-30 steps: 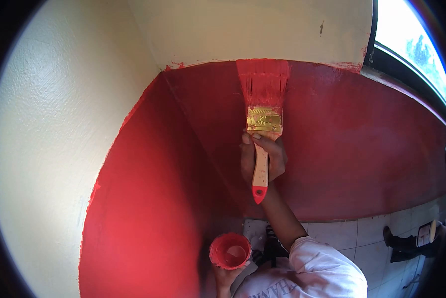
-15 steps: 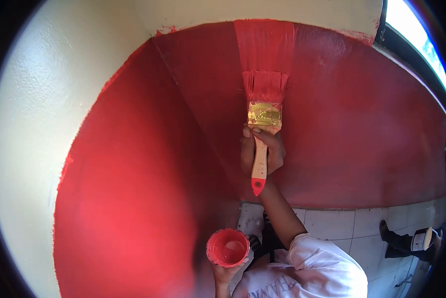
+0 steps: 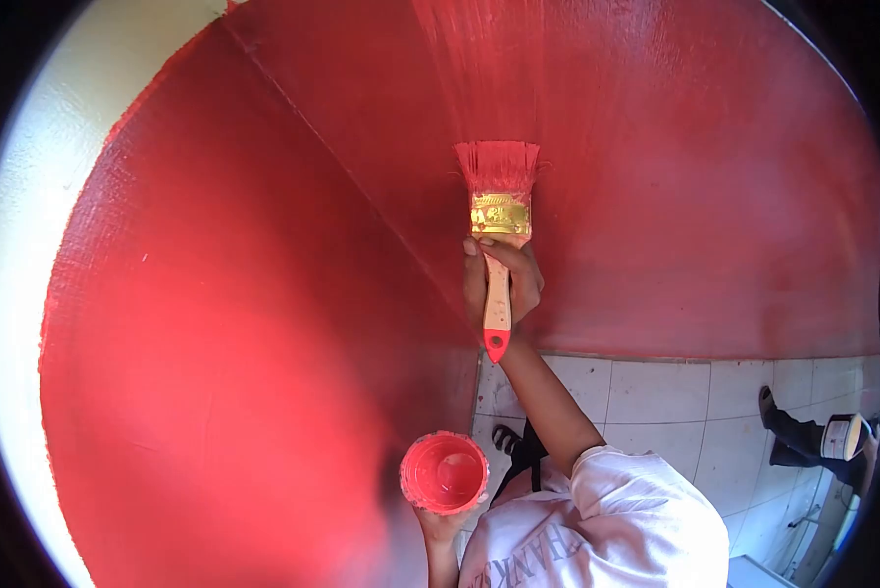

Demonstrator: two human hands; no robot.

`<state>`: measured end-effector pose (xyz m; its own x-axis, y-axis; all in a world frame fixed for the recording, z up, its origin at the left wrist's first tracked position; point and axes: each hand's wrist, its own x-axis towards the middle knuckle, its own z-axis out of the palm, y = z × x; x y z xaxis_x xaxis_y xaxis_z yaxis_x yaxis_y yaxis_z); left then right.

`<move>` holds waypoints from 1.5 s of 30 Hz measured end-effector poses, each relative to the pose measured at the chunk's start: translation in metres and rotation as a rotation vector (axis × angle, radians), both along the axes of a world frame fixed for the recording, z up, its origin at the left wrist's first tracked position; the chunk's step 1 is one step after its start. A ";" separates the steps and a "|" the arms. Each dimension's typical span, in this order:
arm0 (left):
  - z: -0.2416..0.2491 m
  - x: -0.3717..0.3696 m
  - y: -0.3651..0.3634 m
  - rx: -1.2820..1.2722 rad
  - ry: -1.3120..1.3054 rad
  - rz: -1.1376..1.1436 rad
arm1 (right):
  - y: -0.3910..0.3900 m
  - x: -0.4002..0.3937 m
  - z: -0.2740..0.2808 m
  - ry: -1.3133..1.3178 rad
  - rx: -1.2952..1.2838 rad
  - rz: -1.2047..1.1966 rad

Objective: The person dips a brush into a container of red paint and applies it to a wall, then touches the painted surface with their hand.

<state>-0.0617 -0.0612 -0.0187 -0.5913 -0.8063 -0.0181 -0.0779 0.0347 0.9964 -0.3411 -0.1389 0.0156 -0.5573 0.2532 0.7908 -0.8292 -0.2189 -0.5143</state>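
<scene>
My right hand (image 3: 526,282) is closed around the wooden handle of a flat paintbrush (image 3: 501,214), just below its gold-coloured metal band. Red paint coats the bristles, which point up and lie against the red wall (image 3: 685,245). Wet streaks run up the wall above the brush. Lower down, my left hand (image 3: 442,527) grips a small paint cup (image 3: 411,475) from below. Its rim and inside are covered in red paint, with some pooled at the bottom.
Cream wall (image 3: 18,255) borders the red on the left, and a corner line crosses the red surface. White tiles (image 3: 655,392) cover the floor below. At the right, another person's dark-trousered leg (image 3: 798,431) shows beside a white bucket (image 3: 840,436).
The brush has been drawn down the wall, away from the cream upper edge, leaving a streaky red band. My view has tilted lower. My left hand still holds the cup.
</scene>
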 end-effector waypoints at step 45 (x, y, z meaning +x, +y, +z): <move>0.136 -0.055 -0.011 -0.057 -0.015 -0.077 | -0.003 -0.072 0.239 0.250 -0.055 0.087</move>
<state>-0.1163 -0.0726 0.1173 -0.6517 -0.7583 0.0172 -0.0872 0.0975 0.9914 -0.4131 -0.1416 0.2546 -0.3679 0.2587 0.8931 -0.9058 -0.3169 -0.2813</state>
